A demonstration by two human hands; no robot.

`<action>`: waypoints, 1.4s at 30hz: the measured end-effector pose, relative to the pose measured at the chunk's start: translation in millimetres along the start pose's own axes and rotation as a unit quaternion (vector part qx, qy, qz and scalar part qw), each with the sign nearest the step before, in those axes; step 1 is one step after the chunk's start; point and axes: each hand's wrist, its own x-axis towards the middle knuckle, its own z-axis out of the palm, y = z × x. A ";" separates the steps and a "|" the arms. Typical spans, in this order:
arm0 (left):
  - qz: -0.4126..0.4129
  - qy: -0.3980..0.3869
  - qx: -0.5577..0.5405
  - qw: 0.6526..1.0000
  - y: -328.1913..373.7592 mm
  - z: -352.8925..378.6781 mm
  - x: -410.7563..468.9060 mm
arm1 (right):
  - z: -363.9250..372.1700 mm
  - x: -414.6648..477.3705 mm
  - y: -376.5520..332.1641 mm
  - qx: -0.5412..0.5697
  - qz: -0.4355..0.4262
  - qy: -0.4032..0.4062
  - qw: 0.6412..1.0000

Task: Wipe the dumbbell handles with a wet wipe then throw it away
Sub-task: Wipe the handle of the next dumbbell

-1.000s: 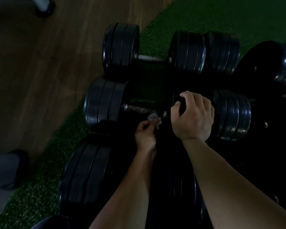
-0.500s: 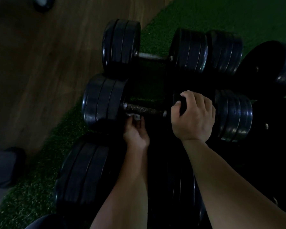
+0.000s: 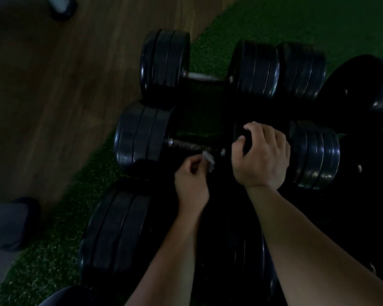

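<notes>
A black dumbbell lies across the middle of the view, its knurled metal handle (image 3: 190,146) running between the left plates (image 3: 142,135) and the right plates (image 3: 314,155). My left hand (image 3: 191,184) pinches a small white wet wipe (image 3: 209,161) just below the right part of that handle. My right hand (image 3: 261,155) grips the inner right plate of the same dumbbell from above. A second dumbbell lies behind, with a bare silver handle (image 3: 206,77). A third dumbbell's plates (image 3: 117,235) sit nearest me, its handle hidden by my arms.
The dumbbells lie on green artificial turf (image 3: 60,228). Wooden floor (image 3: 64,96) spreads to the left. Large black weights (image 3: 367,85) crowd the right side. A dark foot of some equipment (image 3: 62,9) stands at the top left, and a grey shape (image 3: 7,224) at the left edge.
My left hand slid the wipe from the right end of the handle to the left end, then back to the right. My right hand kept its grip on the plate.
</notes>
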 end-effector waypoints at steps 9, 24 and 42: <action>0.222 -0.125 0.453 0.854 34.3 -2.7 40.2 | -2.1 0.8 0.0 0.004 0.004 -0.011 1.000; 0.159 -0.260 0.688 0.658 102.0 -0.1 84.2 | -3.9 0.7 2.4 0.017 0.000 -0.019 1.000; 0.236 -0.196 0.415 0.856 36.2 5.1 44.6 | -4.3 0.3 -0.7 0.008 0.004 -0.007 1.000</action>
